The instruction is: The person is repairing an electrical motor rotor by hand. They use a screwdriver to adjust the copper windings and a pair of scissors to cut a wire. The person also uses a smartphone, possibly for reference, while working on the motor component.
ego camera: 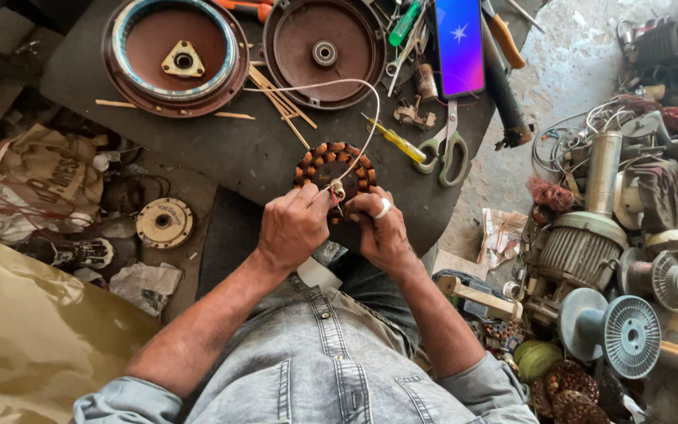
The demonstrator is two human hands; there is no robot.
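Observation:
A round stator with copper windings lies on the dark worktable, just past my hands. My left hand pinches a wire end at the stator's near rim. My right hand, with a white ring on one finger, grips the same spot from the other side. A thin white wire loops up from between my fingers and runs left across the table. The wire end itself is mostly hidden by my fingertips.
Two round motor covers sit at the table's far side. Scissors, a yellow screwdriver, thin wooden sticks and a lit phone lie close by. Motor parts and wire spools crowd the floor to the right.

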